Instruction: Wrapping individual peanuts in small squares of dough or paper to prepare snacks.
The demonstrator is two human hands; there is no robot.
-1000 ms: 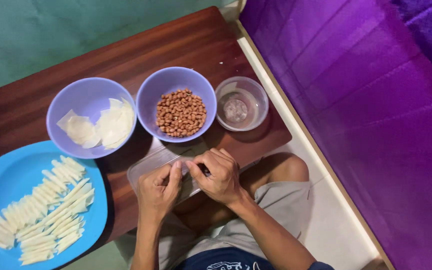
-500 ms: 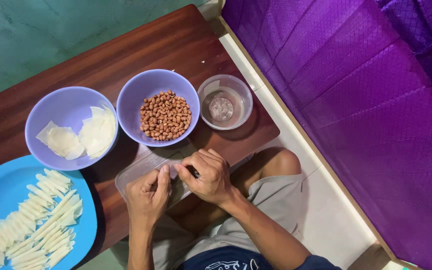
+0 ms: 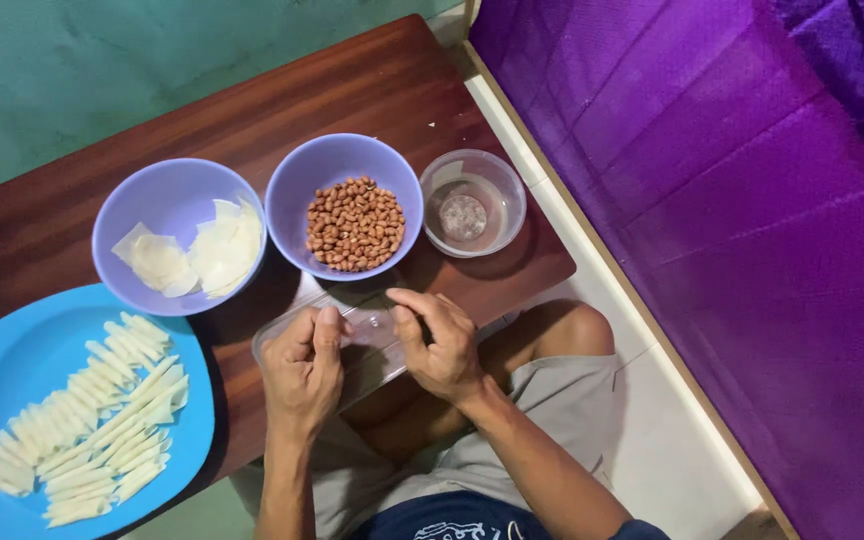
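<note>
dark wooden table [image 3: 72,215] beside purple fabric [image 3: 712,200], left hand [image 3: 302,365] and right hand [image 3: 439,342] each with fingers curled, pinching a clear plastic sheet [image 3: 367,335] between them, bowl of peanuts [image 3: 344,205] just beyond the fingertips, blue plate of rolled strips [image 3: 12,360] left of the left hand

I see my left hand [image 3: 302,368] and right hand [image 3: 440,345] bare, without gloves, rings or a watch. My forearms are uncovered. I wear grey shorts and a dark blue top with pale print.
</note>
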